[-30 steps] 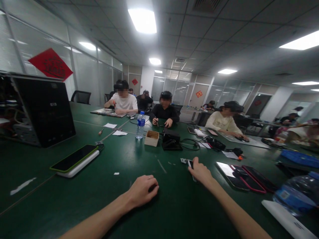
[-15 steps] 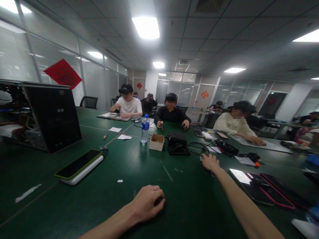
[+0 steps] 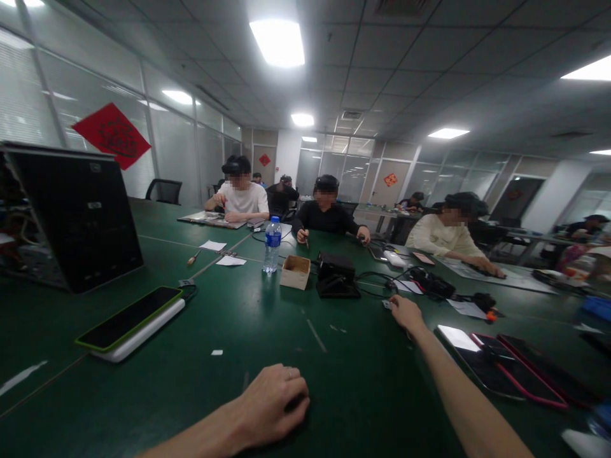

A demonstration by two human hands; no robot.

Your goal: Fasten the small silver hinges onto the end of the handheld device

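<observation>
My left hand [image 3: 272, 402] rests on the green table [image 3: 200, 375] close to me, knuckles up and fingers curled under; a ring shows on one finger and whatever is inside is hidden. My right hand [image 3: 405, 313] is stretched far forward, fingers bent down onto the table beside a small grey part [image 3: 387, 304]. What lies under its fingers I cannot see. Black cables [image 3: 377, 280] run just beyond it.
A phone on a white power bank [image 3: 128, 323] lies left, a black laptop lid [image 3: 76, 216] behind it. Phones [image 3: 496, 366] lie right of my arm. Ahead stand a water bottle [image 3: 272, 244], a small cardboard box [image 3: 294, 272] and a black device [image 3: 337, 275]. Several people sit opposite.
My right hand has reached farther forward and to the right across the table. The left hand has stayed curled in place. The camera has swung slightly.
</observation>
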